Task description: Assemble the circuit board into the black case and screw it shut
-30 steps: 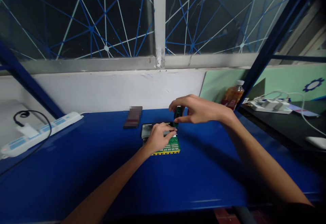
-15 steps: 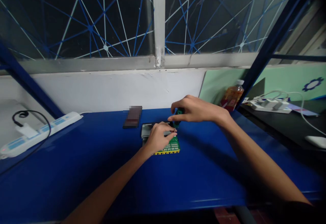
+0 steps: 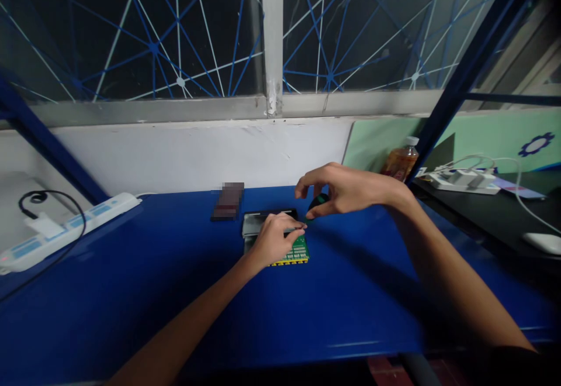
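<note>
On the blue table, a flat device has a green circuit board [image 3: 299,250] with a yellow strip along its near edge and a black frame [image 3: 287,212] at its back. My left hand [image 3: 276,238] rests over the device, thumb and index finger pinched at its right side; what they hold is too small to name. Above and right of it is my right hand [image 3: 346,190], index finger and thumb apart. A dark green-and-black tool [image 3: 319,200] sits tilted in its palm, partly hidden by the fingers and thumb.
A dark flat object [image 3: 228,202] lies behind the device to the left. A white power strip [image 3: 65,234] with a black cable is at the far left. A bottle [image 3: 401,161] stands at the back right, near another power strip [image 3: 464,181] and a white mouse [image 3: 543,244].
My right hand has shifted slightly right; its index finger and thumb have spread, and the tool has tilted and moved right, into the palm. My left hand has barely moved.
</note>
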Demonstrator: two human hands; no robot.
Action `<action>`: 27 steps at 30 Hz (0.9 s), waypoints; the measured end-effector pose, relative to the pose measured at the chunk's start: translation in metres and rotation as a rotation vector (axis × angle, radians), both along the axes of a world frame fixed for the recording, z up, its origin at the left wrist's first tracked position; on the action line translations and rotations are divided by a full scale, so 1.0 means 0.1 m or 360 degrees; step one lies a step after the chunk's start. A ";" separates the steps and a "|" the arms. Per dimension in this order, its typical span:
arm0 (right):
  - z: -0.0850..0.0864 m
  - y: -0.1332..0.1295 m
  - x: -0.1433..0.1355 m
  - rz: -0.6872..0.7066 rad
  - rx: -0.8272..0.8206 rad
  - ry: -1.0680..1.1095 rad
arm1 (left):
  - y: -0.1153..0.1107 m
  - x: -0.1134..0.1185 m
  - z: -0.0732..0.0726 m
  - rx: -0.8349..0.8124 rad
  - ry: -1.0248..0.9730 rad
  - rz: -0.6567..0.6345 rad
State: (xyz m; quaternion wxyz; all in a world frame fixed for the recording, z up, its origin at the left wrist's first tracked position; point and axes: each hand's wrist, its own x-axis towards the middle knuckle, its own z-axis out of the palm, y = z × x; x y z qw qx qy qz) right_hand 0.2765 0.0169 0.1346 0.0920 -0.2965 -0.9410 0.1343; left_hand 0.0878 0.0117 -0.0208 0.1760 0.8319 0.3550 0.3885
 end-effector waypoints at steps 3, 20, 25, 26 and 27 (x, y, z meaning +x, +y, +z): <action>0.01 0.01 0.04 -0.0006 -0.0041 0.0007 | 0.01 0.00 0.00 -0.0032 -0.0005 0.0023; -0.09 0.07 -0.11 -0.0166 0.0194 0.0027 | -0.01 -0.01 0.05 0.0012 -0.0014 0.0178; -0.13 0.06 -0.15 -0.0228 0.0266 -0.0001 | 0.00 -0.01 0.03 0.0025 -0.0025 0.0170; -0.13 0.05 -0.14 -0.0228 0.0261 -0.0017 | 0.00 -0.01 0.03 0.0029 -0.0030 0.0154; -0.12 0.05 -0.13 -0.0221 0.0250 -0.0031 | 0.01 -0.01 0.03 0.0030 -0.0032 0.0138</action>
